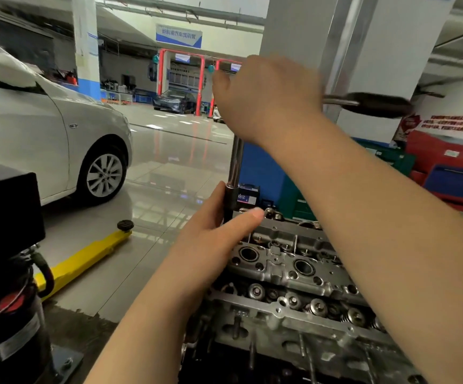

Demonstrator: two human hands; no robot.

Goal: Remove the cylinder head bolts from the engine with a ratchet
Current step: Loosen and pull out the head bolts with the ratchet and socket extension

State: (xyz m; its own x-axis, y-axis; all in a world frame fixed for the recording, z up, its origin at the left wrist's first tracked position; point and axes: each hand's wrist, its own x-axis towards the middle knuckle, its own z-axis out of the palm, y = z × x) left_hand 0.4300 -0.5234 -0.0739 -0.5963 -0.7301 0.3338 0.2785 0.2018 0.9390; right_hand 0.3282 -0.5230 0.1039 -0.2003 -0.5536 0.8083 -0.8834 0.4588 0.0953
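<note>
Engine [294,275]: sits low in front of the person, top uncovered, valve springs and round wells showing; everything below is placed from it.
Bolt: I judge it sits at the far left corner of the engine, under the socket, but the left hand hides it.
Socket and extension [235,167]: a dark socket on a shiny bar stands nearly upright from that far left corner.
Left hand [213,242]: fingers curled round the socket just above the engine, thumb stretched toward the metal, steadying the tool.
Ratchet [369,102]: high above the engine, its black grip points off to the right and is blurred.
Right hand [266,98]: closed over the ratchet's head at the top of the bar; which fingers wrap it I cannot tell.
Step in hand: looks like loosening the corner bolt, tool seated and braced.
Next move: probably a swing of the handle, keeping the bar plumb so the socket does not slip.
White car [44,128]: well left of the engine.
Yellow lift arm [86,259]: on the floor to the engine's left.
</note>
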